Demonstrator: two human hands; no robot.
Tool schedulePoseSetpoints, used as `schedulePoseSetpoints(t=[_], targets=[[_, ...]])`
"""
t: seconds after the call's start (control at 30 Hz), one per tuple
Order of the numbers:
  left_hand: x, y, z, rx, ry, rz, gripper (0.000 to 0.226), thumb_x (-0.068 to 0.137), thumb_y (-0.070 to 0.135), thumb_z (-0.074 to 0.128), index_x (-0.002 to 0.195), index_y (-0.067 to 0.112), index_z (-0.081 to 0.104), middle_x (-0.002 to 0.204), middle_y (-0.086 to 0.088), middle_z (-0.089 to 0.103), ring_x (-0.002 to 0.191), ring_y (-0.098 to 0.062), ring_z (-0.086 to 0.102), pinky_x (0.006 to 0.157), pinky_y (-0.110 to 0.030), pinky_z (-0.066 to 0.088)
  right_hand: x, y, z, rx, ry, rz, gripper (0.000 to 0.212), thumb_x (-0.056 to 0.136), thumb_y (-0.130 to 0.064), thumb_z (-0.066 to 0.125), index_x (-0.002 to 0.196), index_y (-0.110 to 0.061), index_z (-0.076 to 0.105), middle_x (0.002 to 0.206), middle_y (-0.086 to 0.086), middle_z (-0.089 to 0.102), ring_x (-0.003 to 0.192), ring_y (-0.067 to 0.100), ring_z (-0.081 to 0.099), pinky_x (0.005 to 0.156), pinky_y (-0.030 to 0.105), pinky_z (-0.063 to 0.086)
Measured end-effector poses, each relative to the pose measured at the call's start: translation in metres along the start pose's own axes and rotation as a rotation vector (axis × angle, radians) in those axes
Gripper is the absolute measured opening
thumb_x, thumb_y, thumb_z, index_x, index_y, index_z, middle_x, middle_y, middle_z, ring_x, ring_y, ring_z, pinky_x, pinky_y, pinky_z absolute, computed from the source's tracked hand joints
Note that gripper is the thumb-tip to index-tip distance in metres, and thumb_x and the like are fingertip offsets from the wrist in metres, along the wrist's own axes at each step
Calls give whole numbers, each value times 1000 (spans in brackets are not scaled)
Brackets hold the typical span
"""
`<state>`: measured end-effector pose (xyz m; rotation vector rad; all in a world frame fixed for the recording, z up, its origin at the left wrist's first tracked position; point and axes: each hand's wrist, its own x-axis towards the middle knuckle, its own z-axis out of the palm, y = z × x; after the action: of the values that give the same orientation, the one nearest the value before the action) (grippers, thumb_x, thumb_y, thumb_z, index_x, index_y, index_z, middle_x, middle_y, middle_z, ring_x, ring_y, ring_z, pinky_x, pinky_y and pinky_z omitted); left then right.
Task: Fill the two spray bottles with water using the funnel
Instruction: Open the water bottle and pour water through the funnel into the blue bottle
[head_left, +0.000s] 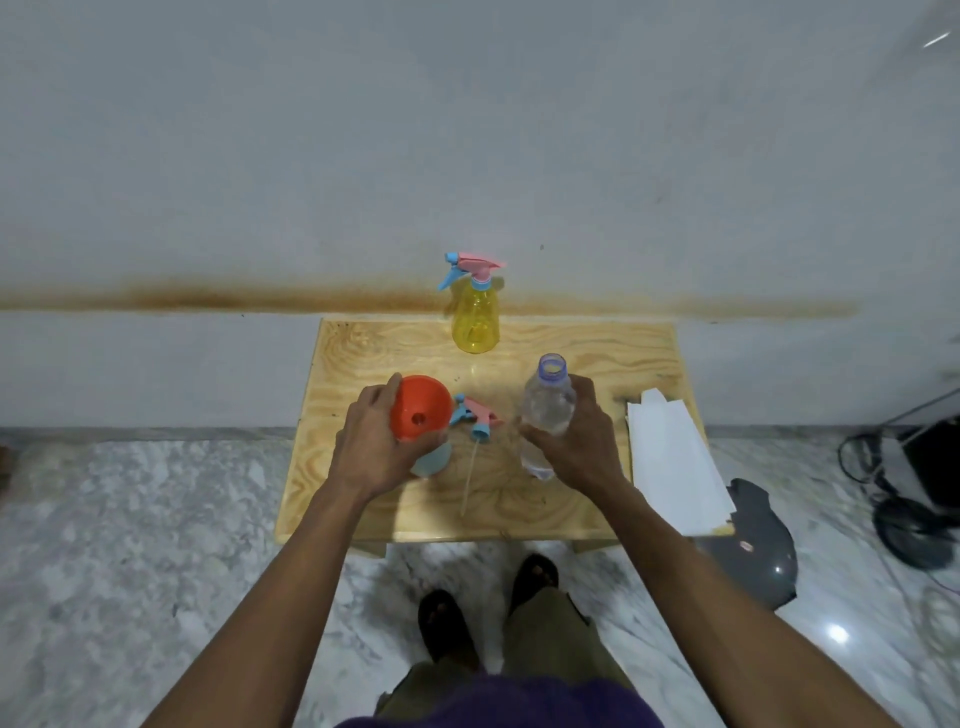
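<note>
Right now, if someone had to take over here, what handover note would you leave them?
Left hand: grips the orange funnel, which sits on a blue bottle mostly hidden under it.
Right hand: holds the open water bottle upright, not pouring.
A loose spray head lies on the wooden table between the hands.
The yellow spray bottle stands at the back, its head on.
Done: blue bottle opened, funnel placed.
Left: pour, refit the head, then check whether the yellow one needs filling.

head cam | above, facing forward-down | close over wooden table (519, 499)
</note>
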<state>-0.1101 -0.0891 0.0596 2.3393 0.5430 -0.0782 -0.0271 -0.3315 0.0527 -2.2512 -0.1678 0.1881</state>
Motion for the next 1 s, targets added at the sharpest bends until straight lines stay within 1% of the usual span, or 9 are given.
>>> schedulePoseSetpoints(t=[0.1,0.3,0.47,0.63,0.73,0.8,0.87,0.93,1.0], targets=[[-2,1,1,-18,-1,-4,105,77,51,81,159,19,24,151,-7,38,137,-29,39,111,-48,39,1,11,-11,52,85,69,72,72,-28,88,129,-14,46,104,-5,58,90,16,55,70,23,35],[-4,2,4,-31,12,-12,103,78,48,82,159,20,25,150,-7,39,138,-27,40,109,-41,38,3,33,-21,111,140,126,69,70,-18,89,125,-15,47,105,-5,60,91,19,58,69,25,37],[-7,3,5,-63,24,-20,102,78,45,83,158,21,26,147,-6,42,136,-25,42,108,-37,38,1,39,-30,165,147,166,72,74,-14,87,132,-10,47,109,-6,52,98,12,50,80,21,34],[-8,4,7,-57,41,-27,101,77,45,83,158,21,27,146,-6,43,134,-25,44,105,-35,38,-1,45,-31,194,145,149,70,72,-15,88,130,-14,49,112,-6,56,101,14,54,84,26,37],[-9,6,6,-61,75,-22,101,75,43,86,156,17,32,143,-9,48,130,-26,49,102,-32,39,-2,53,-30,183,122,161,57,69,-15,88,116,-19,56,107,-3,65,96,18,63,81,32,45],[-11,9,5,-69,123,-9,102,71,44,89,154,15,37,140,-11,52,127,-28,52,101,-32,41,-2,55,-32,174,83,142,39,67,-6,84,92,-25,60,89,-5,67,84,16,65,74,35,52],[-16,13,2,-92,183,6,104,67,49,88,153,15,39,137,-11,54,125,-26,54,98,-31,43,-1,57,-34,169,68,122,40,66,-2,81,81,-30,57,80,-9,64,76,9,64,69,31,53],[-24,22,1,-126,267,38,104,64,53,85,152,17,41,135,-8,55,121,-21,55,95,-31,43,-2,55,-37,156,85,119,49,67,-5,84,90,-33,51,85,-17,59,77,-1,57,68,20,44],[-33,29,1,-138,349,103,102,64,54,83,151,20,41,133,-5,56,119,-19,56,94,-31,44,-2,59,-38,147,92,100,58,68,-12,87,110,-27,50,96,-13,60,83,6,58,69,19,38]])
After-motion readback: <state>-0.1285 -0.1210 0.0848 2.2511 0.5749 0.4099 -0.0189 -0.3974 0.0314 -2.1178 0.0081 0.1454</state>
